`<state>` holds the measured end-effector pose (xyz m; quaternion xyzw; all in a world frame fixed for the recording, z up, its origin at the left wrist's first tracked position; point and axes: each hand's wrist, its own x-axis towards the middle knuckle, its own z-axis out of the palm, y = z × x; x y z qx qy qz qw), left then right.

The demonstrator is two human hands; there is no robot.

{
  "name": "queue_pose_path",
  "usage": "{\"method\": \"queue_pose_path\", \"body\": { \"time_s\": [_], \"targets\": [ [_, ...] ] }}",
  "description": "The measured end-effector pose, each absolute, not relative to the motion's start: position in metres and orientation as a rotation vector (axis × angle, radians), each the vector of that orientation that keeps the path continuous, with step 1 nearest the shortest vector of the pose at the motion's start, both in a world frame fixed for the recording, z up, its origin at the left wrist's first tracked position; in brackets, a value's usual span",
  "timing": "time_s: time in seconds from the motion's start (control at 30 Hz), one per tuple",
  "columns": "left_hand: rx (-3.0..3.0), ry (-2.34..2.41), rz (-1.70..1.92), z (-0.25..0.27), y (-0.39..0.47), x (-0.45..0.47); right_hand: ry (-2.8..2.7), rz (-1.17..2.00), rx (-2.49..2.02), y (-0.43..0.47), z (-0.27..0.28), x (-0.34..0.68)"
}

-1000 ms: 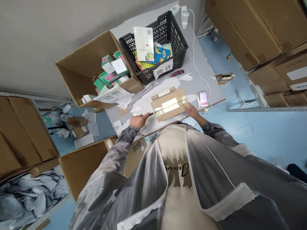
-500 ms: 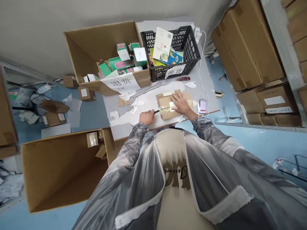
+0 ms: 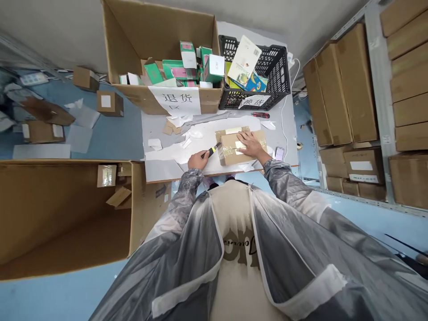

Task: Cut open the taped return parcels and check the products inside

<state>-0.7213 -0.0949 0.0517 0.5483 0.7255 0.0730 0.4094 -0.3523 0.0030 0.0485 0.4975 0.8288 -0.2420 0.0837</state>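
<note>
A small taped cardboard box lies flat on the table near its front edge. My right hand rests open on top of it, fingers spread over the tape and a white label. In my left hand is a utility knife with a black and yellow handle, the fist closed round it. The knife points up and right, its tip at or just beside the box's left side; whether it touches I cannot tell. Clear tape with printed marks runs across the box top.
Behind stand a big open carton of green-and-white boxes and a black crate of books. A red-black tool, a phone and paper scraps lie on the table. At left is another carton; shelving stands right.
My left hand has drawn the knife back leftward from the box top, and the blade now slants upward. The right hand stays on the box. The whole view has shifted with my head.
</note>
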Motion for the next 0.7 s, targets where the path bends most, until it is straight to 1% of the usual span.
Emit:
{"method": "queue_pose_path", "body": {
  "time_s": [0.17, 0.37, 0.57, 0.7],
  "targets": [
    [1.3, 1.834, 0.189, 0.051, -0.095, -0.711, 2.458, -0.698, 1.481, 0.007, 0.044, -0.35],
    [1.404, 1.866, 0.203, 0.053, -0.112, -0.692, 2.42, -0.677, 1.457, 0.012, 0.043, -0.351],
    [1.543, 1.869, 0.002, 0.063, -0.163, -0.686, 2.351, -0.658, 1.492, 0.017, 0.036, -0.354],
    [1.629, 1.753, -0.029, 0.061, -0.202, -0.698, 2.402, -0.661, 1.498, 0.018, 0.029, -0.352]
  ]
}}
